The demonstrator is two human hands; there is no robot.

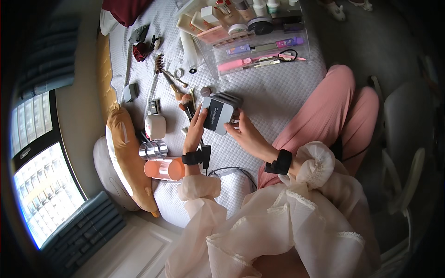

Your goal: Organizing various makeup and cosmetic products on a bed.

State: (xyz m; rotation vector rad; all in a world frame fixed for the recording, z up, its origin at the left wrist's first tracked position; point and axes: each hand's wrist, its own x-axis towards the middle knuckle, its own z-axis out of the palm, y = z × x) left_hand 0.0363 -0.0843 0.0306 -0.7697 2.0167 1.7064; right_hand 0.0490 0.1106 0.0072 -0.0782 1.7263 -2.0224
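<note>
A small silver-grey box (224, 109) with a dark printed panel is between my two hands, above the quilted bed cover. My left hand (196, 128) grips its left edge, with the thumb on the lid. My right hand (243, 128) touches its lower right corner with the fingers bent. Dark stacked edges show just behind the box; whether they belong to it I cannot tell. Close to the box's upper left lies a small round lidded pot (205, 91). Makeup brushes (186, 100) lie left of the box, partly beside my left hand.
A clear acrylic organizer (212, 66) holding cosmetics stands at the top. To the left are a hair claw clip (159, 64), a grey box (130, 92), a white case (155, 127), clear cylindrical containers (153, 150) and an orange-ended container (164, 169). A long plush pillow (130, 160) borders the bed.
</note>
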